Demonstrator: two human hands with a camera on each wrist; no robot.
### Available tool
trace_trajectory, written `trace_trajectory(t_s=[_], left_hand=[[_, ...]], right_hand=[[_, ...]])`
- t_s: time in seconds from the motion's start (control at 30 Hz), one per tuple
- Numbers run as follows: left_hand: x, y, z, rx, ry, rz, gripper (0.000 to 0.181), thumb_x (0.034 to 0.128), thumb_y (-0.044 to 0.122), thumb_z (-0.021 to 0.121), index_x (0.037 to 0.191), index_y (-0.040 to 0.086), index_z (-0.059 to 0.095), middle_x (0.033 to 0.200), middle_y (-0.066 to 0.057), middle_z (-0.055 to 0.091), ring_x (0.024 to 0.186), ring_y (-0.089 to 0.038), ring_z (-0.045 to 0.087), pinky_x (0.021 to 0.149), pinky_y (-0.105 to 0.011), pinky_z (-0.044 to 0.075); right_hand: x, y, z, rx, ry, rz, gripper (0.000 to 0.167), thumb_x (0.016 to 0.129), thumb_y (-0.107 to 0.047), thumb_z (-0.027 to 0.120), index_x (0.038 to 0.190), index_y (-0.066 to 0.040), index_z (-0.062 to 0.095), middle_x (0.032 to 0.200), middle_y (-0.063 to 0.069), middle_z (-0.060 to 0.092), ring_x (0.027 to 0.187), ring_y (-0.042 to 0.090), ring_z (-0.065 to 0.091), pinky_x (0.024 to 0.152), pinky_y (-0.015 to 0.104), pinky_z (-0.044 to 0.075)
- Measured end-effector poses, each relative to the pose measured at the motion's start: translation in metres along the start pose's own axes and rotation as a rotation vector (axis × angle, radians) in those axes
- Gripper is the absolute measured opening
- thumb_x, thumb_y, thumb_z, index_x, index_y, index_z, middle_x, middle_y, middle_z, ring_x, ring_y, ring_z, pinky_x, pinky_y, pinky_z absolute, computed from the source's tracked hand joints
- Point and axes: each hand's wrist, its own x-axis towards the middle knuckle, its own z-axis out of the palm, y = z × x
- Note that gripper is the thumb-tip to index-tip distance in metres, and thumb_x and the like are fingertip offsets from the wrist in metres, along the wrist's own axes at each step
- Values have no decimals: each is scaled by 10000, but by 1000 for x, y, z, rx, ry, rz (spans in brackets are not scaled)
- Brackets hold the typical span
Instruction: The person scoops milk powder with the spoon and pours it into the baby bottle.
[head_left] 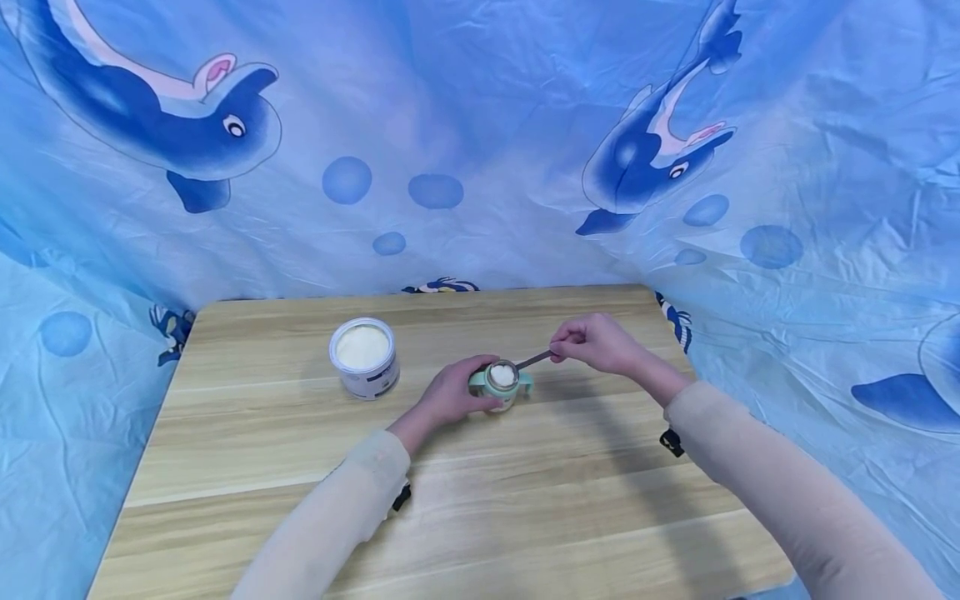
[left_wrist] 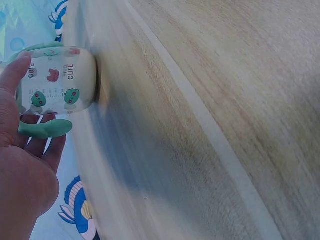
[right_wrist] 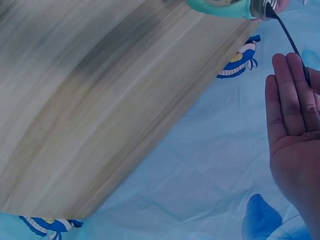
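Observation:
A baby bottle (head_left: 503, 377) with green side handles stands uncapped on the table, white powder showing at its mouth. My left hand (head_left: 452, 390) grips it from the left side; printed "CUTE" lettering shows on its clear wall in the left wrist view, where the hand (left_wrist: 25, 160) has its thumb along the bottle (left_wrist: 57, 82). With thumb and fingertips my right hand (head_left: 597, 343) pinches the handle of a dark spoon (head_left: 534, 359). The far end of the spoon reaches into the bottle's mouth, its bowl hidden. In the right wrist view the spoon (right_wrist: 287, 35) slants down from the bottle's neck.
To the left of the bottle stands an open tub (head_left: 365, 358) of pale powder. A wooden table (head_left: 247, 433) carries everything. Blue sheeting (head_left: 480, 167) with cartoon dolphins hangs behind the table and along both sides.

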Motion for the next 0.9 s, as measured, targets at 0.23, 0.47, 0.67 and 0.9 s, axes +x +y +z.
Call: trace_trajectory(t_s=[0.23,0.47,0.67,0.9], left_hand=[[0,-1,0,3,2,-9,812,828,389,940,1538,236,579,1490,-31,645,1369,-297,596,1181,-504,458],[0,-3,1,-6,6,-3,791,826,367,944,1524,249,592,1475,-23,657,1355,-291,606,1174,-502,462],[-2,-4,2,-13,15,3,780,827,388,940,1516,254,600,1463,-14,665,1339,-279,618,1162,-491,474],[-3,-1,2,-10,14,1,771,844,396,926,1519,234,592,1476,-27,655,1356,-286,606,1172,-498,467]], right_hand=[[-1,-7,4,-99,31,-113,64,996,-98,753,982,-91,816,854,-52,804,729,106,725,576,261,508],[-7,-13,12,-226,79,-220,47,978,-119,789,1007,-97,819,913,-30,813,824,119,771,739,371,630],[-10,-11,20,-260,141,-290,69,971,-110,799,1031,-83,819,969,20,823,885,169,793,778,405,659],[-16,-5,30,-278,191,-363,75,950,-105,823,1025,-110,825,965,-4,822,888,143,789,754,380,660]])
